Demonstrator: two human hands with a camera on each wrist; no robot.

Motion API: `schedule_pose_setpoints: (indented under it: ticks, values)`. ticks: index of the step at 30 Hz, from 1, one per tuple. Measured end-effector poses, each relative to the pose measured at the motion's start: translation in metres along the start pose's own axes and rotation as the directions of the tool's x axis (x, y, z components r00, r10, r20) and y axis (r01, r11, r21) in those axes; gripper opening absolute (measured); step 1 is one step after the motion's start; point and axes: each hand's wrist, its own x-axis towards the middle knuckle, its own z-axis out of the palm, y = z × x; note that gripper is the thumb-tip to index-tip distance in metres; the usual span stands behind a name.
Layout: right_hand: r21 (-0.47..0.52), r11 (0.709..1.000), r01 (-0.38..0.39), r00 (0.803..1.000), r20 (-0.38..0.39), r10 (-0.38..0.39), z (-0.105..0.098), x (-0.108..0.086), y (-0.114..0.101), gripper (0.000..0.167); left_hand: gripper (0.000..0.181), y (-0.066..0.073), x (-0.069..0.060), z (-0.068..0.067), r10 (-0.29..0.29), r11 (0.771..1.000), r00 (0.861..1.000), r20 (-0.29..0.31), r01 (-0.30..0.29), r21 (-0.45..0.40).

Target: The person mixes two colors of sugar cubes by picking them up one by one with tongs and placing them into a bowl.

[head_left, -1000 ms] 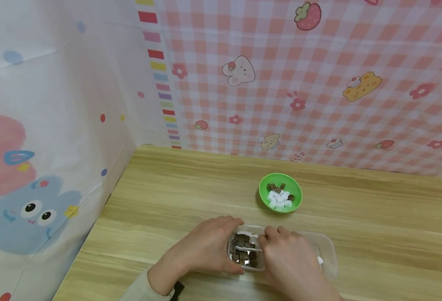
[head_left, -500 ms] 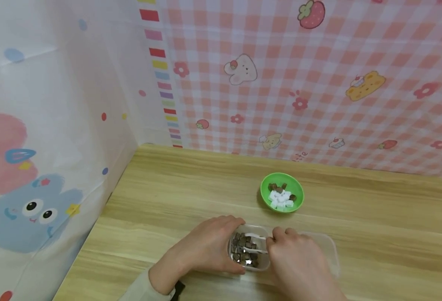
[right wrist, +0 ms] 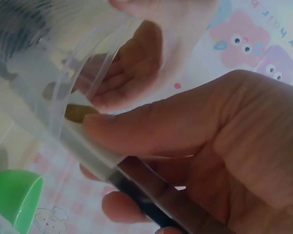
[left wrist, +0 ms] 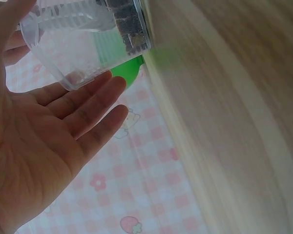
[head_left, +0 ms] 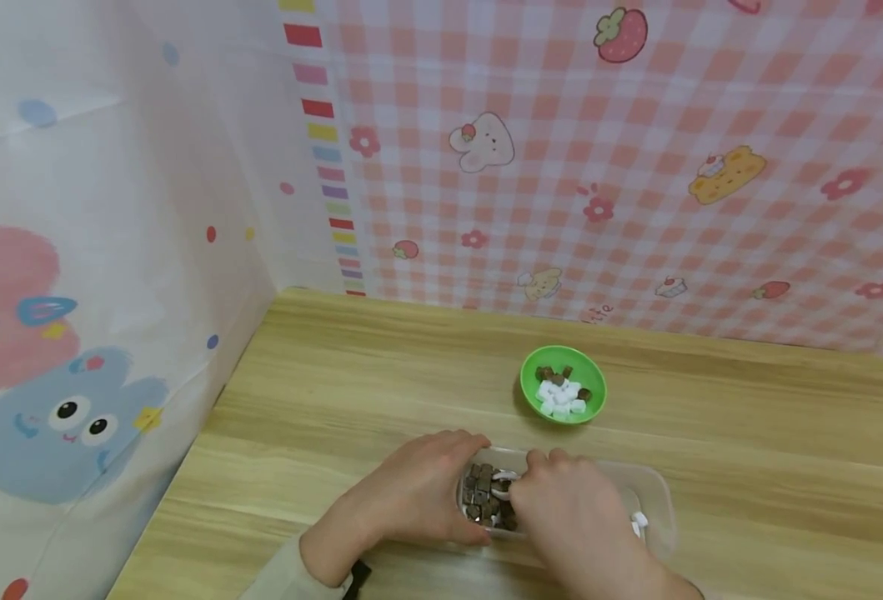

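Observation:
My left hand (head_left: 418,487) grips the left end of a clear plastic box (head_left: 510,460), thumb on the near side and fingers on the far side. Brown cubes (head_left: 480,493) fill much of its left part. Tongs with white arms (head_left: 503,477) reach in among them, held by my right hand (head_left: 572,508). In the right wrist view the thumb and fingers pinch the tongs (right wrist: 95,157), whose handle is dark. Whether a cube sits between the tips is hard to tell. The left wrist view shows the box (left wrist: 73,48) against my left hand (left wrist: 53,122).
Behind the box stands a green bowl (head_left: 595,385) holding white cubes and several brown ones. A clear shallow tray or lid (head_left: 660,492) lies to the right, partly behind my right hand, with white pieces (head_left: 639,522) on it. A printed cloth (head_left: 546,167) hangs along the table's back edge.
The tongs drew back to the right with arms apart, then moved left and down among the brown cubes, their tips now nearer each other. My left hand and the box have stayed put.

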Motion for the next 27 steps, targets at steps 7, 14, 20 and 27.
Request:
schedule_pose_setpoints:
  ticks: [7,14,20,27]
  values:
    - [0.016,0.999,0.046,0.998,0.033,-0.046,-0.003,-0.003,0.011,0.011,0.095,0.001,0.001,-0.002,-0.012,1.000,1.000,0.006,0.012,0.000]
    - [0.098,0.995,0.012,0.999,-0.033,-0.009,0.002,-0.016,0.034,0.014,0.094,0.002,0.002,-0.001,-0.003,1.000,1.000,-0.001,0.003,0.008]
    - [0.337,0.933,0.127,0.957,-0.288,-0.026,0.024,-0.027,0.055,0.021,0.094,0.001,0.001,0.000,-0.011,1.000,1.000,0.006,0.011,0.010]
    - [0.543,0.820,0.178,0.911,-0.406,0.071,0.044,-0.041,0.074,0.034,0.097,0.001,0.000,0.001,-0.025,1.000,1.000,0.008,0.025,0.008]
